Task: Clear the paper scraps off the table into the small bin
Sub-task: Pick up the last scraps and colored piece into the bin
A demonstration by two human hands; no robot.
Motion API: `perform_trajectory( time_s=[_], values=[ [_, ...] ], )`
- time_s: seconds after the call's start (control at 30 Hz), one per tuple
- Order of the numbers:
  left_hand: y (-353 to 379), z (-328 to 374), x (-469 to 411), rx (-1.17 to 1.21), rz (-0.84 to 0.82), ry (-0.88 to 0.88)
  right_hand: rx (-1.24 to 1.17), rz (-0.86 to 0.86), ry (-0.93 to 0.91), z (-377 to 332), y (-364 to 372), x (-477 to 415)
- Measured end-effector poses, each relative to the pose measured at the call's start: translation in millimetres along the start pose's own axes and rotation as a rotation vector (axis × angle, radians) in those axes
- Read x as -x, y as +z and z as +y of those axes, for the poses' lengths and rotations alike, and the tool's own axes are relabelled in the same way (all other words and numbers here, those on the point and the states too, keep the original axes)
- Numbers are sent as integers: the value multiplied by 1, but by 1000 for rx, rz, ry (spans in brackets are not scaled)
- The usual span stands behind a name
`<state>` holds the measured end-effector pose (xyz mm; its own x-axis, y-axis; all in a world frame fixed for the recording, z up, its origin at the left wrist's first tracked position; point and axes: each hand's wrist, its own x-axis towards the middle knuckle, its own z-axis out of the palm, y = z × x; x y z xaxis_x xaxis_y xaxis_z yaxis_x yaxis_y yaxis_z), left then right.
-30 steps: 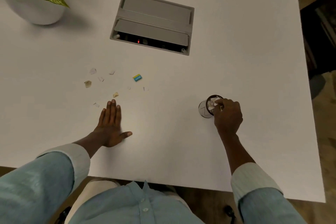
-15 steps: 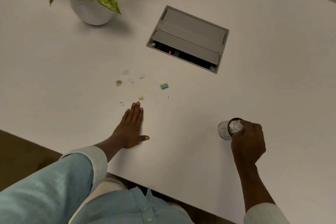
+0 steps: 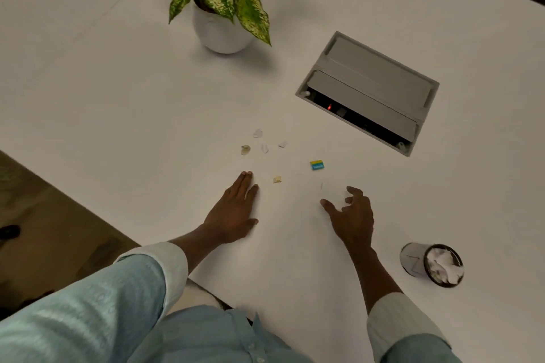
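Several small paper scraps lie on the white table (image 3: pixel 118 97): a white scrap (image 3: pixel 257 133), a tan scrap (image 3: pixel 245 149), a beige scrap (image 3: pixel 277 179) and a yellow-and-blue scrap (image 3: pixel 317 165). My left hand (image 3: pixel 236 209) rests flat on the table just left of the beige scrap. My right hand (image 3: pixel 351 212) hovers with fingers spread and loosely bent below the yellow-and-blue scrap, holding nothing. The small round bin (image 3: pixel 432 264), with crumpled white paper inside, stands at the right, apart from both hands.
A potted plant (image 3: pixel 222 29) in a white pot stands at the back. A grey cable box (image 3: pixel 368 91) is set into the table, its front flap open. The table's near edge runs diagonally at the left, with floor beyond.
My right hand has left the bin and moved left toward the scraps, its fingers now spread. The left hand stays flat. The view has shifted, so the bin sits lower right.
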<state>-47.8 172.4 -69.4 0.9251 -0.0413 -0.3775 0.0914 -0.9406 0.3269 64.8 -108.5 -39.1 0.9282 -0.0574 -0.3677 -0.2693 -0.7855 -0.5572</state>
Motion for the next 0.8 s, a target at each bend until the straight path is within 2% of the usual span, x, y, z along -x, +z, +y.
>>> perform_trajectory(
  time_s=[0.1,0.2,0.4,0.53,0.63,0.7,0.8],
  values=[
    [-10,-13,-12,26,63,-99,48,-69,48,-7,18,-23],
    [-21,-28,-31,91,80,-203,62,-115,22,-21,33,-43],
    [-39,-39,-76,186,90,-218,118,-190,-130,-60,54,-65],
    [-44,-42,-88,195,68,-149,168,-197,-255,-79,68,-63],
    [-47,-34,-88,221,63,-118,206,-207,-272,-85,83,-62],
    [-49,-25,-88,321,31,-172,228,-226,-285,-88,90,-59],
    [-42,-19,-85,325,40,-177,230,-250,-326,-90,98,-54]
  ],
)
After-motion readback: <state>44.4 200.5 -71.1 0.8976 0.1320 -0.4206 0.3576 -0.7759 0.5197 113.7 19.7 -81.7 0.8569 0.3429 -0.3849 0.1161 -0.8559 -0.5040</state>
